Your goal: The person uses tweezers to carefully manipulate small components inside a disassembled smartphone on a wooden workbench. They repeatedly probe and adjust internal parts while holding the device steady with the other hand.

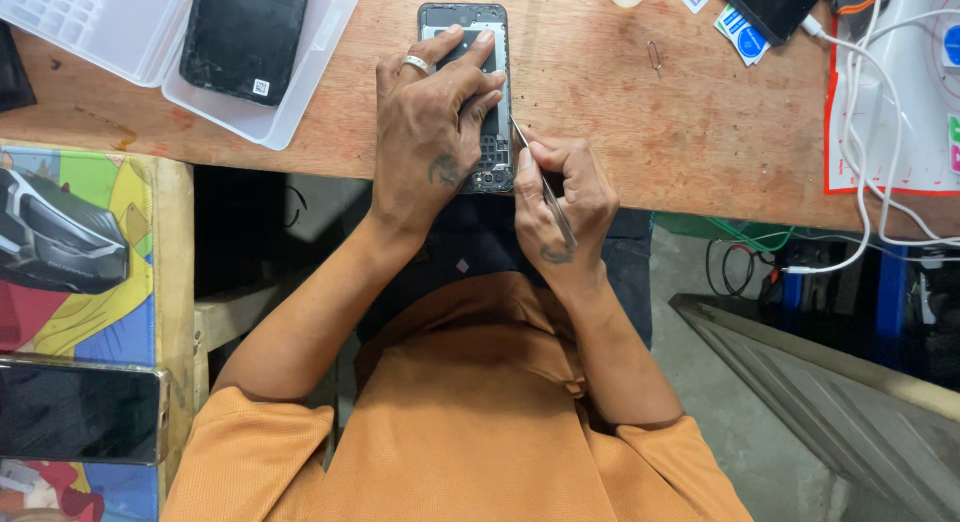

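An opened smartphone (495, 147) lies back-up on the wooden table (640, 132), its inner boards showing. My left hand (430, 132), with a ring on one finger, lies flat on the phone and pins it down. My right hand (560, 207) holds thin metal tweezers (530, 162), whose tip touches the phone's right edge near its lower half. Much of the phone is hidden under my left hand.
A black phone back cover (245, 32) rests in a clear plastic tray (290, 117) at the upper left. A SIM pin (655, 57) lies to the right. White cables (865, 152) and a white mat (920, 102) fill the right side. Another phone (80, 410) lies on a colourful side surface at the left.
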